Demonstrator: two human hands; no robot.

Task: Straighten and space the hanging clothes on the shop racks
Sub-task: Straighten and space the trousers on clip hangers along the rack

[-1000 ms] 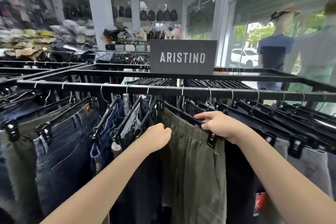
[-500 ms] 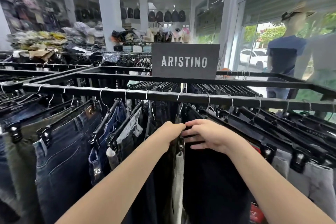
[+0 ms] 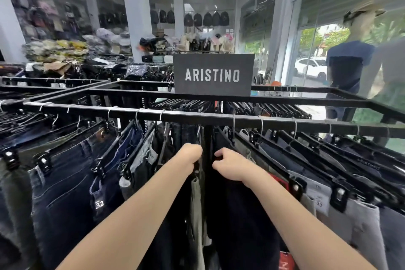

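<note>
The work is at the middle of the front rail (image 3: 197, 119), in the centre of the frame, just below the sign (image 3: 213, 74). The left hand (image 3: 191, 156) is closed in a fist around the top of the olive trousers (image 3: 196, 204), which hang narrow and edge-on under it. The fist hides the hanger, so I cannot tell if it holds the hanger or the cloth. The right hand (image 3: 230, 167) is just beside it, with its fingers curled on the top edge of the black trousers (image 3: 241, 226). The 2 hands are near each other but do not touch, and a dark gap runs between them.

I judge the task to be partly done. In the left of the frame the jeans (image 3: 63, 186) hang with their hooks at rather even steps along the rail, and this part looks finished. In the right of the frame the grey trousers (image 3: 359, 221) and their neighbours are also apart from each other, though they hang at a slant. In the centre the pieces are pressed close together and a stretch of rail above the hands carries no hook. This part seems to be the step in hand: to part the 2 trousers and give each its place.

Behind the sign, the hangers (image 3: 274, 109) on the back rail are packed tight, so more spacing is probably left there.
</note>
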